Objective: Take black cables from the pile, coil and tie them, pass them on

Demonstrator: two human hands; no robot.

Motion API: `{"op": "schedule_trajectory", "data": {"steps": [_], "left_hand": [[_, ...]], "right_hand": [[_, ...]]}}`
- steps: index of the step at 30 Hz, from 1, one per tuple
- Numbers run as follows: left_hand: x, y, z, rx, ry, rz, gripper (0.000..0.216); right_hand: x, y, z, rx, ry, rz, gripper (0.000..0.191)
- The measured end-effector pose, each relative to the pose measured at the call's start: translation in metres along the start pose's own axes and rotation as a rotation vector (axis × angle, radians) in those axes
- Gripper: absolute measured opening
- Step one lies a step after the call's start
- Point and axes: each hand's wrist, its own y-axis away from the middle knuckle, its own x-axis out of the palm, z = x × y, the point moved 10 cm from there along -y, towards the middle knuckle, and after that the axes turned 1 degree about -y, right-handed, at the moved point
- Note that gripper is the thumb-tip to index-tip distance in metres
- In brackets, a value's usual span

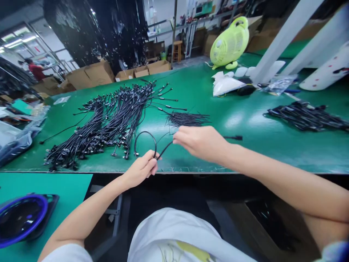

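A thin black cable (145, 132) forms a loop at the table's front edge. My left hand (143, 165) pinches it where the loop closes, fingers pressed together. Up and to the right, my right hand (200, 142) is closed on the same cable, which runs slanting between the two hands. A black connector end (238, 138) sticks out past my right wrist. Just behind my right hand lies a bunch of short thin black ties (188, 119). A large heap of black cables with connectors (117, 116) spreads out to the left of my hands.
A bundle of black cables (305, 115) lies at the right on the green table (196, 80). Farther back stand a lime-green fan (230, 43), a white bag (226, 84) and white posts (286, 36). A blue-rimmed bowl (45, 207) sits lower left. A person (36, 69) is far left.
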Motion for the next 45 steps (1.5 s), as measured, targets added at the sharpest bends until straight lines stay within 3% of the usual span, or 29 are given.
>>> {"op": "schedule_trajectory", "data": {"steps": [3, 5, 7, 11, 13, 16, 18, 21, 23, 26, 29, 33, 37, 39, 41, 45], "left_hand": [[0.009, 0.015, 0.005, -0.074, -0.019, 0.191, 0.032], [0.006, 0.027, 0.014, -0.144, 0.144, 0.277, 0.032], [-0.010, 0.037, 0.017, -0.147, 0.420, 0.232, 0.032], [-0.060, 0.047, 0.009, 0.046, 0.914, -0.060, 0.029], [-0.079, 0.048, 0.010, 0.084, 1.035, -0.221, 0.029], [-0.083, 0.036, 0.015, 0.068, 1.025, -0.355, 0.033], [-0.074, 0.021, 0.016, 0.079, 0.865, -0.395, 0.032], [-0.040, 0.003, 0.009, 0.122, 0.484, -0.358, 0.032], [-0.006, -0.003, 0.005, 0.115, 0.312, -0.203, 0.034], [0.019, 0.000, 0.006, 0.070, 0.308, -0.072, 0.034], [0.013, 0.002, 0.010, 0.060, 0.570, -0.130, 0.031], [0.025, -0.004, 0.026, 0.039, 0.845, -0.183, 0.038], [0.041, 0.001, 0.056, -0.018, 0.849, -0.364, 0.043], [0.041, 0.007, 0.068, -0.062, 0.753, -0.433, 0.040], [0.038, 0.012, 0.072, -0.100, 0.592, -0.424, 0.039], [0.045, 0.014, 0.073, -0.164, 0.387, -0.243, 0.045]], "right_hand": [[0.012, -0.003, -0.039, 0.020, 0.062, 0.004, 0.043], [0.023, 0.003, -0.064, 0.021, 0.030, 0.015, 0.048], [0.028, 0.014, -0.092, 0.075, -0.053, -0.032, 0.050], [0.027, 0.035, -0.120, 0.147, -0.356, -0.174, 0.045], [0.031, 0.040, -0.105, 0.112, -0.419, -0.154, 0.037], [0.033, 0.043, -0.049, -0.008, -0.266, -0.094, 0.032], [0.034, 0.045, 0.001, -0.140, -0.239, -0.027, 0.036], [0.038, 0.038, 0.051, -0.244, -0.472, 0.123, 0.039], [0.039, 0.024, 0.051, -0.157, -0.665, 0.140, 0.038], [0.045, 0.005, 0.013, 0.100, -0.944, -0.041, 0.026], [0.076, 0.002, -0.010, 0.309, -1.321, -0.179, 0.039], [0.135, 0.009, 0.007, 0.629, -1.823, -0.167, 0.043], [0.155, 0.017, 0.028, 0.888, -2.172, -0.277, 0.042], [0.152, 0.016, 0.040, 0.903, -2.269, -0.260, 0.042], [0.145, 0.017, 0.048, 0.882, -2.276, -0.266, 0.041], [0.137, 0.025, 0.059, 0.893, -2.131, -0.274, 0.040]]}}
